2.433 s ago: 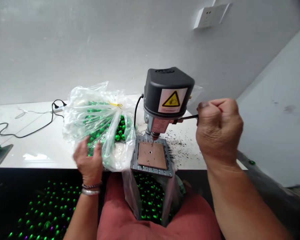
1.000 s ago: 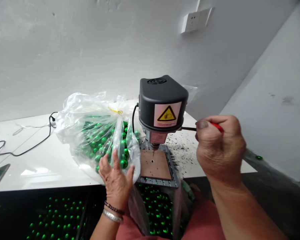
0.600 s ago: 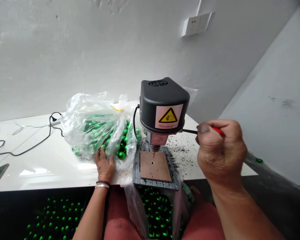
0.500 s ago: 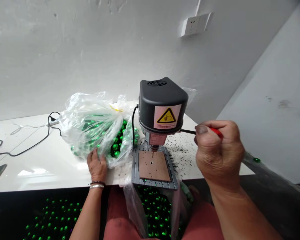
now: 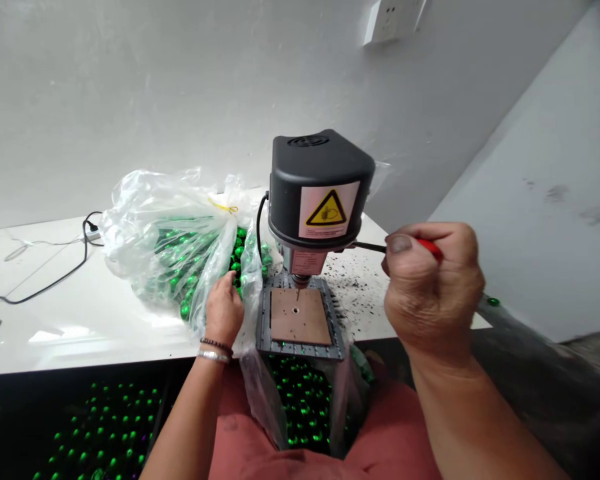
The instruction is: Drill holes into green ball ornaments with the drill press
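Note:
A black bench drill press [image 5: 320, 183] with a yellow warning label stands on the white table. My right hand [image 5: 433, 293] is closed around the red-tipped lever on the machine's right side. Beneath the thin drill bit [image 5: 299, 293], a brown square board [image 5: 300, 327] with a small hole lies on the slotted metal base [image 5: 267, 337]. My left hand [image 5: 224, 310] is at the mouth of a clear plastic bag [image 5: 145, 200], its fingers stretched toward shiny green balls [image 5: 237, 253] inside. Its fingertips are partly hidden, and no ball shows in its grasp.
Dark shavings [image 5: 353, 287] are scattered right of the base. A black cord [image 5: 77, 263] runs across the table's left side. Below the front edge, more green balls [image 5: 305, 400] lie in a plastic bag between my legs, with others at lower left.
My left hand has moved right, from the front of the bag to its opening by the balls. My right hand keeps its grip on the lever. The whole view has shifted slightly.

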A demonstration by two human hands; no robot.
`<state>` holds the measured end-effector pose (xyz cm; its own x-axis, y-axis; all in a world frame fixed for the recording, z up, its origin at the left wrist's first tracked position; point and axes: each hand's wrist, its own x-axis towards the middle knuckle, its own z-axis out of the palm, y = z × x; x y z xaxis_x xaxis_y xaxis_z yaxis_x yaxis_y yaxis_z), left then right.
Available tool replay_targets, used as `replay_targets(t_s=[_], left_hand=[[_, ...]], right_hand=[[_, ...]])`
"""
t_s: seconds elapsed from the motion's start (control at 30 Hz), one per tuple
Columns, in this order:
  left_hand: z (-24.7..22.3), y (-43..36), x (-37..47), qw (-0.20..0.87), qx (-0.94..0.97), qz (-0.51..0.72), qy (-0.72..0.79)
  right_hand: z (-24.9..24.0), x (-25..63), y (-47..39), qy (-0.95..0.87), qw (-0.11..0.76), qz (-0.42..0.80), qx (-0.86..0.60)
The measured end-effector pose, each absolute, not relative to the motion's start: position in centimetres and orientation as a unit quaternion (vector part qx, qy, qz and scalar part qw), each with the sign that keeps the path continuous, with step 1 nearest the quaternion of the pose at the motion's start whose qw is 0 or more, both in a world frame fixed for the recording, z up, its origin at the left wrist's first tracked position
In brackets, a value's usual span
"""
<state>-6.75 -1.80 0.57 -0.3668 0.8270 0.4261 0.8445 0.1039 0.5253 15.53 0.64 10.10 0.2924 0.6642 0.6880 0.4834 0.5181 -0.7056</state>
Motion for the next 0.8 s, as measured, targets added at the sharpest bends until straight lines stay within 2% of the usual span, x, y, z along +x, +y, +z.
replay_targets(t_s=[0.2, 0.33, 0.43, 0.5, 0.6, 0.7, 0.8], left_hand=[[-4.1, -2.0, -8.3, -0.010, -0.644, -0.205, -0.737], [-4.2, -3.1, -7.6, 0.005, -0.635, -0.115, -0.764], [-3.8, -2.8, -7.7, -0.025, -0.634, -0.106, -0.765], [-3.6, -2.5, -8.0, -0.036, -0.618, -0.174, -0.766], [-2.9, -2.6, -8.3, -0.061, -0.516, -0.377, -0.766], [-0.8, -3.4, -7.9, -0.225, -0.385, -0.580, -0.682], [1.8, -4.4, -6.5, -0.412, -0.322, -0.673, -0.523]], right_hand=[[9.9, 15.7, 0.6, -0.593, 0.637, 0.069, -0.487], [9.8, 15.6, 0.6, -0.593, 0.638, 0.067, -0.487], [9.7, 15.6, 0.6, -0.592, 0.640, 0.066, -0.485], [9.7, 15.7, 0.6, -0.595, 0.639, 0.064, -0.484], [9.8, 15.7, 0.6, -0.599, 0.636, 0.065, -0.482], [9.9, 15.7, 0.6, -0.598, 0.641, 0.065, -0.477], [10.0, 15.6, 0.6, -0.599, 0.643, 0.064, -0.472]])
